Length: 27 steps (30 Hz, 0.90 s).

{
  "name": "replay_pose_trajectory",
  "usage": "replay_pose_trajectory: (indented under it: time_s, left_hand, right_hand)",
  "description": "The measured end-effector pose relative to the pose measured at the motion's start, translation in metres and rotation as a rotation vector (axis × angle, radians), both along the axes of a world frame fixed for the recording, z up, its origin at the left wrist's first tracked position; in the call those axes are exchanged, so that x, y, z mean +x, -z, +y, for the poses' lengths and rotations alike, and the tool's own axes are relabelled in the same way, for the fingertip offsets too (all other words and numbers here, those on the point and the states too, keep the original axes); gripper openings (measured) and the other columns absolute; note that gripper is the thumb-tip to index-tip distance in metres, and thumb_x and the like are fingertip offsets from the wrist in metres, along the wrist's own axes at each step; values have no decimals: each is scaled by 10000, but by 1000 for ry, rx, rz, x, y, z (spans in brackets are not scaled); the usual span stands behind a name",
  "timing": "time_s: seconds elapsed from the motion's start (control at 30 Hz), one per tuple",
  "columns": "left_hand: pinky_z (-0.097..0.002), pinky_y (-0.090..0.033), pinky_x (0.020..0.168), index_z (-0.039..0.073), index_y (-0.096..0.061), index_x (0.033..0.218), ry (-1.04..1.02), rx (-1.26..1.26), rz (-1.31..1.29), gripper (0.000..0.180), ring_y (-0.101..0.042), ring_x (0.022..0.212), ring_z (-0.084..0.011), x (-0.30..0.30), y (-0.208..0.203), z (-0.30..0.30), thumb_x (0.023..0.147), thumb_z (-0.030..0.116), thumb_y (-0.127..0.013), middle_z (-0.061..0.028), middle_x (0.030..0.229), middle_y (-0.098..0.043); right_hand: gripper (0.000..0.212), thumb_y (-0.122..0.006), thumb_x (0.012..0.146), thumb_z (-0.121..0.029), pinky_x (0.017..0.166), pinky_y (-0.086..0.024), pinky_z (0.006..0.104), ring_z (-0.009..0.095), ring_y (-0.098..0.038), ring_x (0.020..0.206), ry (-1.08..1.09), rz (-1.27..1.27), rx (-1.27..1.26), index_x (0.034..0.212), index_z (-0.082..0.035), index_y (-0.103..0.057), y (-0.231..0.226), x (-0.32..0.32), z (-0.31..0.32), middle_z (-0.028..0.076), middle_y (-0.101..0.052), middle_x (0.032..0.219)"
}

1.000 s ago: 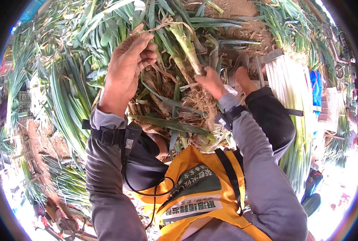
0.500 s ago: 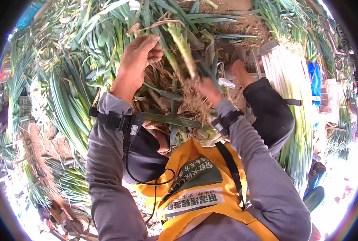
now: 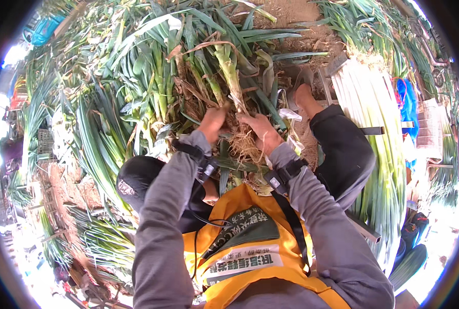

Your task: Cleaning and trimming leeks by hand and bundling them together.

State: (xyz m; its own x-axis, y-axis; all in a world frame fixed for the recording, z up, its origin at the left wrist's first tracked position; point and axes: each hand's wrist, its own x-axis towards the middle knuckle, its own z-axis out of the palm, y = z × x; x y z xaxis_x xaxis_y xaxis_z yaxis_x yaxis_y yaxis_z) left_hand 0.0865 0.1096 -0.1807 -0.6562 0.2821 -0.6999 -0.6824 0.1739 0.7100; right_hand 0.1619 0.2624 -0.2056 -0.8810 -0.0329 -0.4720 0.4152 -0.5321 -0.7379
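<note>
Fingers of the right hand (image 3: 260,130) appear closed on the root end of a leek (image 3: 228,67), while those of the left hand (image 3: 212,123) bunch just beside it, their tips too hidden to tell whether they pinch anything. From between the hands, the stalk runs toward 12 o'clock, with pale, stringy roots (image 3: 245,145) hanging at 6 o'clock. Half a second ago the left hand was raised at 11 o'clock, apart from the right; now it has dropped beside its partner, which suggests that the handling has become two-handed work at the root end. Loose leeks (image 3: 95,134) sprawl at 9 o'clock; a neat, white-stalked bundle (image 3: 366,103) lies at 3 o'clock, past the worker's bare foot (image 3: 305,99).
</note>
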Motion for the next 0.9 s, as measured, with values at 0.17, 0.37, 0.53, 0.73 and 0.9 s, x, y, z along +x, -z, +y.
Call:
replay_pose_trajectory:
  time_s: [0.17,0.37,0.53,0.73,0.9]
  left_hand:
    - [-362,-528,599,-60,-629,1046,-210,275,-2,185,-653,706,-228,6,73,10,973,102,-577,-106,882,-671]
    - [-427,-472,687,-8,-624,1134,-232,-286,300,297,-640,778,-281,19,155,-3,885,150,-658,-124,893,-681]
    - [-468,-447,826,-26,-417,1359,-55,-782,436,476,-536,997,-310,7,119,44,996,244,-567,-147,1262,-483]
    - [-458,-520,889,-18,-516,1276,-554,513,9,414,-612,929,-273,-45,6,40,1040,318,-465,-134,1057,-622]
    - [-369,-524,884,0,-551,1211,-434,693,53,364,-551,900,-185,-55,-38,36,1047,314,-471,-102,1114,-555]
  right_hand:
    - [322,-718,873,-220,619,-439,308,106,-543,710,61,1,204,1016,65,-676,0,19,-6,43,-646,850]
    - [267,-693,899,-198,596,-410,267,86,-507,691,102,112,411,1008,43,-648,-77,45,7,21,-610,809]
    - [253,-660,929,-181,637,-443,235,84,-537,727,149,270,625,1054,36,-633,-157,74,25,34,-624,847]
    - [311,-677,900,-138,712,-496,270,99,-585,775,63,277,770,1129,61,-610,-201,112,13,83,-668,879]
    - [366,-714,861,-114,731,-520,285,107,-623,812,-54,368,1073,1149,75,-589,-233,153,12,155,-687,899]
